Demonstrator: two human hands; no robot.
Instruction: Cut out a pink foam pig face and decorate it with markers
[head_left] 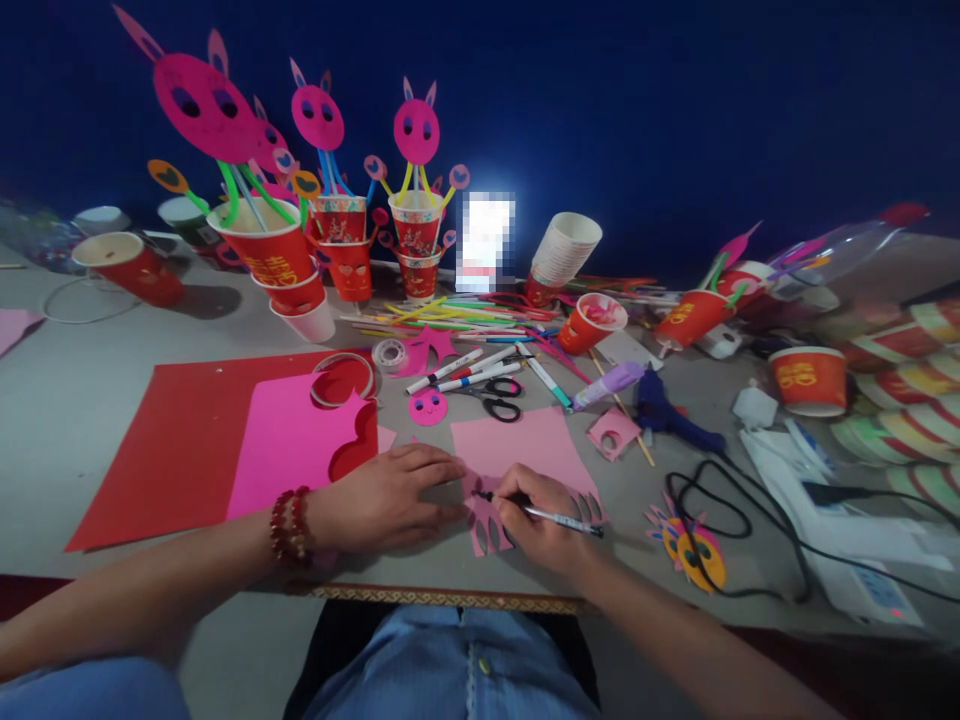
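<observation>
A pen [559,518] is gripped in my right hand [544,515], its tip on a light pink sheet of paper [525,445] near the table's front edge. Several leaf-shaped holes show along the sheet's lower part. My left hand [394,497] lies flat, fingers stretched out, with its fingertips at the sheet's left edge. Left of that hand are a bright pink sheet [274,450] with round cut-outs and a larger red sheet [169,440]. Just beyond the light pink sheet lie black-handled scissors [499,400] and a small pink paper face [427,407].
Marker pens [480,370], a tape roll [389,354] and coloured sticks [450,318] lie farther back. Red paper cups with pink paper figures [416,235] stand at the rear. On the right are a blue glue gun [671,415], a looping black cable [739,500] and a power strip [874,590].
</observation>
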